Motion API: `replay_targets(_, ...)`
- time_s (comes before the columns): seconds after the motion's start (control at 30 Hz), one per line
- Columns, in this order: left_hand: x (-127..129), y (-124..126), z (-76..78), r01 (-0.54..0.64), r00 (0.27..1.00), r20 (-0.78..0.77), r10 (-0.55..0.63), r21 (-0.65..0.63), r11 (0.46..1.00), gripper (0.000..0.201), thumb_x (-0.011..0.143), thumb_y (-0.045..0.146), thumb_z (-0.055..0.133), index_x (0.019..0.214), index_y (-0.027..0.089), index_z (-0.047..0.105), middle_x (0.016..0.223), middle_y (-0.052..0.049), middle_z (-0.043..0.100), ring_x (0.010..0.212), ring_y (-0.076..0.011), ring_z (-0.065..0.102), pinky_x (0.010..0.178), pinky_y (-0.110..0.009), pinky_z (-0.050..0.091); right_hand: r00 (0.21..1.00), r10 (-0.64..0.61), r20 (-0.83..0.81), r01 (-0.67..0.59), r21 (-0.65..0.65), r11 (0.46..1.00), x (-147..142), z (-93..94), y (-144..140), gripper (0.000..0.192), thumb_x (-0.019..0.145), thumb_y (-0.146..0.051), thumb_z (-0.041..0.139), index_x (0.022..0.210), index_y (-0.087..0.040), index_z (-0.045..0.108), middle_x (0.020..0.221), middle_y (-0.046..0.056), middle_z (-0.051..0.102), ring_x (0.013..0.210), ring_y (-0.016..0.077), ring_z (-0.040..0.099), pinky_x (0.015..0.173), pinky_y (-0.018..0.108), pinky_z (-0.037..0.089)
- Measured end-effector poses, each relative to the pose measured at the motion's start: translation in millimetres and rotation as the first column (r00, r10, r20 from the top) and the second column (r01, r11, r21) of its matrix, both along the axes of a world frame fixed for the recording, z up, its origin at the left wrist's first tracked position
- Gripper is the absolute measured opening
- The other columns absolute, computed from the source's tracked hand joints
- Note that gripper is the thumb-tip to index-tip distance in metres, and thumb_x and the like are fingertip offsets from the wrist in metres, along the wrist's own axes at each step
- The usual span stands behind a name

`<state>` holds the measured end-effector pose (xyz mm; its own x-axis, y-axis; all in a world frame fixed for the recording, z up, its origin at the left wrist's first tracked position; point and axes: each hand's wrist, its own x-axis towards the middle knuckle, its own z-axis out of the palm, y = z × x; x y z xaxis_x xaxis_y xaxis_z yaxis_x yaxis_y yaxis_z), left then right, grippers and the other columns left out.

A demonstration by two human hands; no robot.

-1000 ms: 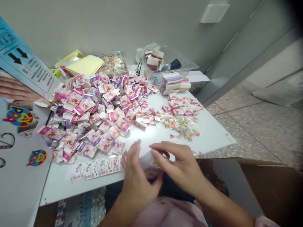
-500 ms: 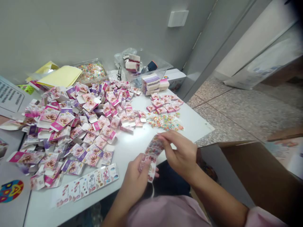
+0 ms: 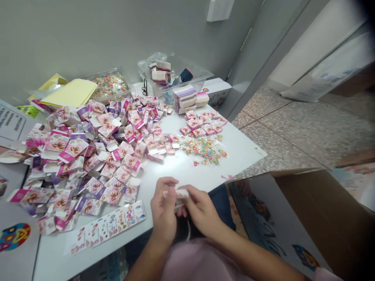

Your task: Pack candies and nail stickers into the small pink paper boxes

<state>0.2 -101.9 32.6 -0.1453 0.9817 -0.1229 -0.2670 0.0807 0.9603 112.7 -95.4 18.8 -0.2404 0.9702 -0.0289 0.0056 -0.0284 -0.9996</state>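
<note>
At lower centre of the frame, left hand [image 3: 164, 208] and right hand [image 3: 202, 210] pinched together on a small folded strip [image 3: 179, 195], over the near edge of a white table [image 3: 187, 168]. Left of them, a sticker strip [image 3: 111, 224]; beyond, heaped little boxes [image 3: 96, 148], scattered beads [image 3: 205, 148], clear tubs [image 3: 175, 76] against a grey wall [image 3: 88, 31]. At right, speckled floor [image 3: 293, 132].

bare table strip [image 3: 187, 166], carton heap [image 3: 96, 148] left
</note>
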Motion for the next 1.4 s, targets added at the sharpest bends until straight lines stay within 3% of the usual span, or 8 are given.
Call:
replay_targets(0.2,6.6,9.9,-16.8,-0.053,0.866,-0.498,0.044,-0.005,0.999,0.028,0.092,0.042,0.054,0.109,0.021,0.047,0.111,-0.008,0.056,0.088,-0.0167,0.061,0.074,-0.029,0.052,0.957,0.062,-0.282,-0.098,-0.114,0.989,13.9,-4.6,9.3,0.030,0.086,-0.031,0.063,0.115,-0.023,0.060,0.104,0.004,0.067,0.087,0.0170,0.066,0.078,0.030,0.055)
replay_targets(0.37,8.1,31.4,-36.1,0.138,0.809,-0.557,-0.186,-0.127,0.982,0.026,0.098,0.041,0.039,0.107,0.020,0.052,0.092,-0.006,0.063,0.072,-0.0184,0.062,0.069,-0.034,0.053,0.978,-0.171,0.116,0.145,0.207,0.968,41.4,-34.2,23.1,0.024,0.097,-0.025,0.045,0.109,-0.021,0.065,0.090,0.006,0.069,0.062,0.0153,0.062,0.061,0.031,0.053)
replay_targets(0.47,-4.4,53.8,-38.4,0.044,0.439,-0.893,0.103,0.136,0.990,0.024,0.094,0.026,0.045,0.114,0.014,0.055,0.108,-0.014,0.060,0.104,-0.0287,0.055,0.092,-0.044,0.047,0.771,-0.400,0.496,0.057,0.571,0.819,60.6,-49.7,40.4,0.035,0.096,-0.016,0.036,0.114,-0.017,0.065,0.128,0.016,0.061,0.102,0.0276,0.061,0.085,0.045,0.049)
replay_targets(0.57,-21.3,79.6,-35.0,0.106,0.061,-0.983,0.173,0.179,0.978,0.037,0.087,0.013,0.050,0.124,0.012,0.056,0.117,-0.019,0.052,0.113,-0.0346,0.046,0.098,-0.050,0.041,0.436,-0.420,0.796,-0.141,0.521,0.842,68.7,-55.9,56.3,0.036,0.095,-0.023,0.045,0.126,-0.012,0.060,0.146,0.017,0.047,0.110,0.0364,0.051,0.086,0.051,0.044)
replay_targets(0.67,-31.9,98.1,-31.9,0.083,-0.072,-0.989,0.129,0.123,0.989,0.040,0.081,0.007,0.052,0.120,0.016,0.061,0.109,-0.017,0.048,0.105,-0.0341,0.047,0.090,-0.049,0.045,0.270,-0.388,0.881,-0.259,0.454,0.853,65.7,-57.6,66.8,0.036,0.094,-0.029,0.055,0.124,-0.010,0.063,0.142,0.016,0.051,0.104,0.0362,0.049,0.084,0.049,0.042)
replay_targets(0.93,-29.5,69.1,-38.9,0.096,0.190,-0.950,0.249,0.271,0.958,0.032,0.085,0.018,0.054,0.116,0.009,0.055,0.116,-0.018,0.039,0.115,-0.0342,0.046,0.098,-0.049,0.045,0.411,-0.350,0.842,-0.438,0.519,0.734,53.9,-43.2,65.0,0.027,0.095,-0.026,0.052,0.111,-0.013,0.069,0.131,0.016,0.059,0.099,0.0313,0.048,0.085,0.048,0.037)
replay_targets(1.23,-33.7,-1.9,-36.7,0.107,0.334,-0.939,0.086,0.129,0.986,0.016,0.092,0.028,0.051,0.078,0.021,0.052,0.103,-0.010,0.057,0.090,-0.0237,0.063,0.080,-0.037,0.051,0.484,-0.181,0.856,-0.551,0.459,0.697,57.1,-46.4,24.9,0.074,0.083,-0.063,0.061,0.134,-0.009,0.054,0.145,0.021,0.047,0.109,0.0357,0.048,0.092,0.052,0.036)
replay_targets(1.4,-35.7,-19.1,-31.9,0.065,0.375,-0.917,-0.136,-0.120,0.991,0.012,0.092,0.032,0.051,0.097,0.021,0.052,0.085,-0.005,0.062,0.077,-0.0243,0.064,0.069,-0.035,0.049,0.617,-0.131,0.776,-0.580,0.560,0.592,74.4,-60.7,12.8,0.028,0.094,-0.025,0.059,0.122,-0.020,0.062,0.132,0.012,0.062,0.095,0.0230,0.056,0.085,0.042,0.040)
